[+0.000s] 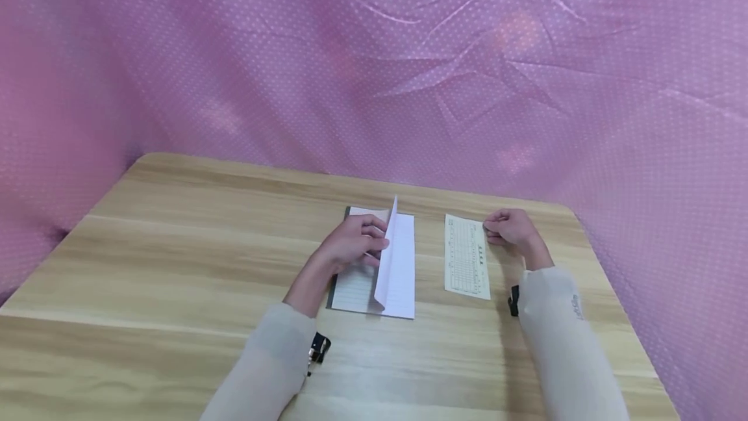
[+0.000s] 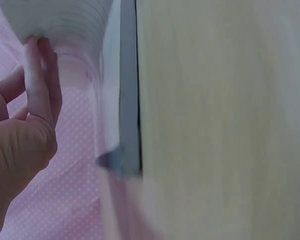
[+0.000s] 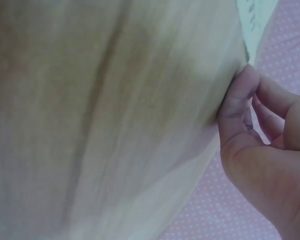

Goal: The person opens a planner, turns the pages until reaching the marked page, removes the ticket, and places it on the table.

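A lined notepad (image 1: 403, 291) with a grey bound edge lies mid-table, one page (image 1: 390, 245) raised nearly upright. My left hand (image 1: 356, 242) holds that page, its fingers reaching in from the left. From the left wrist, the thumb and a finger of the left hand (image 2: 25, 125) meet at the page's edge (image 2: 65, 22); the far side of the grip is hidden. To the notepad's right is a pale yellow printed slip (image 1: 464, 258). My right hand (image 1: 511, 229) pinches its upper right edge, and the right wrist view shows the slip's corner (image 3: 252, 20) at the fingertips.
The wood-grain table (image 1: 175, 265) extends well to the left of the notepad. A pink dotted cloth (image 1: 350, 83) hangs behind and along both sides. A small black device (image 1: 318, 347) sits at the left wrist, and another black device (image 1: 513, 301) at the right wrist.
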`<act>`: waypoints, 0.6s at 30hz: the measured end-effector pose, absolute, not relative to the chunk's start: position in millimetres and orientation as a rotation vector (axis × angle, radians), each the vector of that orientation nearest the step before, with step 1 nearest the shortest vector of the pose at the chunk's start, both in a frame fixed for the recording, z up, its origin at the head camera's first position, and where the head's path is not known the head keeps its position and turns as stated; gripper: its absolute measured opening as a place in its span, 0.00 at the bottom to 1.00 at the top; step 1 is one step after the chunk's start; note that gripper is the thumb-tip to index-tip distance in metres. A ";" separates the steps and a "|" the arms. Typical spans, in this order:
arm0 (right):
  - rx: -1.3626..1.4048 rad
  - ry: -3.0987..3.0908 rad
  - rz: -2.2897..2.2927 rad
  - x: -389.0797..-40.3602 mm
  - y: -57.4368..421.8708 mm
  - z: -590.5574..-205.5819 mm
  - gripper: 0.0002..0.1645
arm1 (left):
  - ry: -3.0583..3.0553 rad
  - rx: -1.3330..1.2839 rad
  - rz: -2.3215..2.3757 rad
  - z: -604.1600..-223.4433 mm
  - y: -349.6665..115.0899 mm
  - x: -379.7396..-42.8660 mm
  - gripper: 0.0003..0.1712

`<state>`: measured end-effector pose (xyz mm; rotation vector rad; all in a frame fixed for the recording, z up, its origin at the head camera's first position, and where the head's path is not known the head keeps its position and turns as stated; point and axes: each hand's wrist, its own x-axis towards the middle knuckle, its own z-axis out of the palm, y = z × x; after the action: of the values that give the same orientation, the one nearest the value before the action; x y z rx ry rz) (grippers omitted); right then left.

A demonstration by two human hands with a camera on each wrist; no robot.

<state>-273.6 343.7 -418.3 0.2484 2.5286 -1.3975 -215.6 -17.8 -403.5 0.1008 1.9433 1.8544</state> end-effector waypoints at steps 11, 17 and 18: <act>0.065 2.603 -1.288 -263.4 331.6 -398.8 0.19 | 1.920 0.163 1.804 -407.9 -5.9 -215.8 0.17; -0.035 2.608 -1.299 -260.5 319.6 -385.1 0.21 | 1.888 0.176 1.794 -415.2 4.9 -219.4 0.16; -0.042 2.614 -1.290 -260.1 317.3 -383.8 0.21 | 1.878 0.170 1.794 -416.6 6.7 -219.9 0.15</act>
<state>-260.1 317.3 -383.8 -0.0418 2.6142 -1.2899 -219.9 6.7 -416.6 0.1698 1.8783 1.7943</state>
